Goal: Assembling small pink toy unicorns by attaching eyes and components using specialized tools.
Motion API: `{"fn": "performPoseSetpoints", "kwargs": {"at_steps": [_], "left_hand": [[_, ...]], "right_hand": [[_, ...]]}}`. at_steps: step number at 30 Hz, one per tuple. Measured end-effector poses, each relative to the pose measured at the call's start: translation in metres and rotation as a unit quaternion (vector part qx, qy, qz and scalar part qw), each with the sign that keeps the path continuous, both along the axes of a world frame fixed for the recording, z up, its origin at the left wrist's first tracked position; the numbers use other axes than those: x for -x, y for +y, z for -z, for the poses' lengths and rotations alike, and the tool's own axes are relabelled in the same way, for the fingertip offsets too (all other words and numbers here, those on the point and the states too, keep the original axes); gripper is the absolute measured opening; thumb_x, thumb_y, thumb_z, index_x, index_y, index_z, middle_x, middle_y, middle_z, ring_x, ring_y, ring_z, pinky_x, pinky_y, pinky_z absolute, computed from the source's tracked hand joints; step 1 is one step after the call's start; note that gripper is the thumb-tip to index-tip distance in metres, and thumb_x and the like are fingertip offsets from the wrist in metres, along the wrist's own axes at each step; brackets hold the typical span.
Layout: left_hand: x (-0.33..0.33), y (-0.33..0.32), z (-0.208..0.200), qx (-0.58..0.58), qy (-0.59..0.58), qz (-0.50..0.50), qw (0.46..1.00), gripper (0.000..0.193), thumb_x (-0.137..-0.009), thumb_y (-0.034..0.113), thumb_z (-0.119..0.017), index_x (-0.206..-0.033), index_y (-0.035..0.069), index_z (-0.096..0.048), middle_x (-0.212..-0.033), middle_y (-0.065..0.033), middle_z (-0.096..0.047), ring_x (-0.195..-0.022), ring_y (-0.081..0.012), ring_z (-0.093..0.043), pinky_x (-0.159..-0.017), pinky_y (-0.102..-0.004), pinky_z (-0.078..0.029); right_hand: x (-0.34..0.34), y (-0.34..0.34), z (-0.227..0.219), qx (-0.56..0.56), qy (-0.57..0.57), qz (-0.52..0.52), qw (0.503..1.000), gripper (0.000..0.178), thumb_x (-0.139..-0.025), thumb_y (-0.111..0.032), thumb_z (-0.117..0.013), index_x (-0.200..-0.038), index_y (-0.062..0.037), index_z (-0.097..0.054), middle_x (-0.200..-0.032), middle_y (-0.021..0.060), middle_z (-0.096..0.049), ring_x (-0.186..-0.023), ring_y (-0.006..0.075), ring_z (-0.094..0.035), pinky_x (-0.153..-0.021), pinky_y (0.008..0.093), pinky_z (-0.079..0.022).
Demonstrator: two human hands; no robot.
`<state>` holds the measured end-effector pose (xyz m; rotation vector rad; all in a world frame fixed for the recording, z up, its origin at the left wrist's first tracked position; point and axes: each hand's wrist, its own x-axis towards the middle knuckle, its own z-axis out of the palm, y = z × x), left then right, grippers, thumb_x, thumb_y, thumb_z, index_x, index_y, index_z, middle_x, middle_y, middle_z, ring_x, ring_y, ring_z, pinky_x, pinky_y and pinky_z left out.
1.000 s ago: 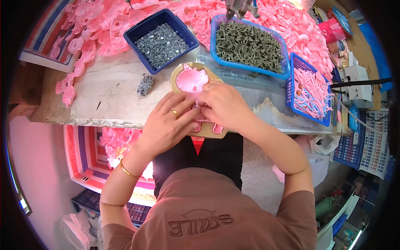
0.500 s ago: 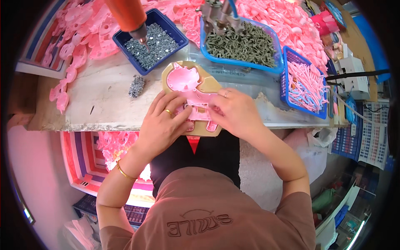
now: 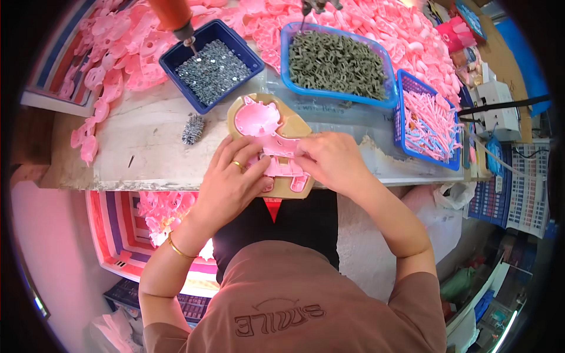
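A pink plastic toy half-shell (image 3: 257, 119), with a round bowl-like head and a body with small legs, lies in a tan shaped holder (image 3: 296, 127) at the table's front edge. My left hand (image 3: 231, 170) lies over the shell's left side, its thumb and index finger curled onto the body. From the right, the fingers of my right hand (image 3: 331, 157) are pinched together at the shell's right edge. Whatever they hold is too small or hidden to make out.
Beyond the holder stand a dark blue tray (image 3: 259, 63) of small metal screws, a blue tray (image 3: 353, 99) of grey-green small parts and a blue basket (image 3: 401, 132) of pink and blue sticks. An orange screwdriver (image 3: 170, 13) hangs overhead. Pink shells (image 3: 132, 56) pile behind. A screw-covered clump (image 3: 193, 129) sits left.
The view has shifted slightly, and the hanging screwdriver and metal tool appear higher in it. Both hands stay at the pink shell; the right fingers have moved a little along its right edge.
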<state>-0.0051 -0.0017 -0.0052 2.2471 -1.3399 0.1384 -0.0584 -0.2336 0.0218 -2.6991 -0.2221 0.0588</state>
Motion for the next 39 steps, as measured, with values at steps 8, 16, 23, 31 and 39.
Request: {"fn": "performPoseSetpoints", "kwargs": {"at_steps": [8, 16, 23, 31, 39], "left_hand": [[-0.012, 0.000, -0.010, 0.068, -0.008, -0.005, 0.998, 0.036, -0.078, 0.014, -0.074, -0.111, 0.006, -0.065, -0.112, -0.0088, -0.064, -0.109, -0.0308, -0.059, -0.092, -0.0424, -0.050], [-0.082, 0.004, -0.010, 0.037, -0.099, -0.128, 0.986, 0.015, -0.081, 0.012, -0.067, -0.096, 0.009, -0.064, -0.089, -0.0057, -0.062, -0.084, -0.0265, -0.059, -0.073, -0.0377, -0.053], [-0.150, -0.005, -0.012, -0.175, -0.122, -0.162, 0.964, 0.011, -0.076, 0.023, -0.072, -0.076, 0.012, -0.072, -0.085, -0.0021, -0.066, -0.098, -0.0216, -0.055, -0.082, -0.0365, -0.044], [-0.158, -0.022, 0.009, -0.239, -0.135, -0.133, 0.952, 0.019, -0.070, 0.028, -0.079, -0.078, 0.012, -0.071, -0.081, -0.0025, -0.070, -0.092, -0.0224, -0.061, -0.080, -0.0363, -0.045], [-0.146, -0.010, 0.006, -0.140, -0.168, -0.135, 0.966, 0.019, -0.081, 0.029, -0.070, -0.080, 0.011, -0.066, -0.079, -0.0032, -0.066, -0.086, -0.0216, -0.062, -0.072, -0.0360, -0.049]], "right_hand": [[-0.127, 0.065, -0.093, -0.219, -0.310, -0.007, 0.925, 0.056, -0.084, -0.029, -0.075, -0.130, -0.0058, -0.054, -0.097, 0.0140, -0.068, -0.088, 0.0221, -0.066, -0.080, 0.0379, -0.052], [-0.271, 0.132, -0.145, -0.322, -0.432, -0.037, 0.842, 0.068, -0.087, -0.034, -0.069, -0.134, 0.0070, -0.043, -0.122, 0.0304, -0.058, -0.111, 0.0438, -0.057, -0.094, 0.0471, -0.046], [-0.202, 0.073, -0.114, -0.219, -0.337, -0.021, 0.915, 0.058, -0.083, -0.030, -0.077, -0.126, -0.0007, -0.051, -0.098, 0.0105, -0.068, -0.079, 0.0177, -0.067, -0.073, 0.0299, -0.053], [-0.165, 0.049, -0.121, -0.270, -0.185, 0.033, 0.944, 0.050, -0.085, -0.028, -0.076, -0.123, -0.0040, -0.055, -0.099, 0.0053, -0.068, -0.079, 0.0116, -0.063, -0.073, 0.0283, -0.052], [-0.148, 0.045, -0.113, -0.329, -0.134, 0.006, 0.935, 0.048, -0.088, -0.024, -0.074, -0.126, -0.0036, -0.054, -0.106, 0.0072, -0.067, -0.093, 0.0144, -0.065, -0.084, 0.0313, -0.052]]}}
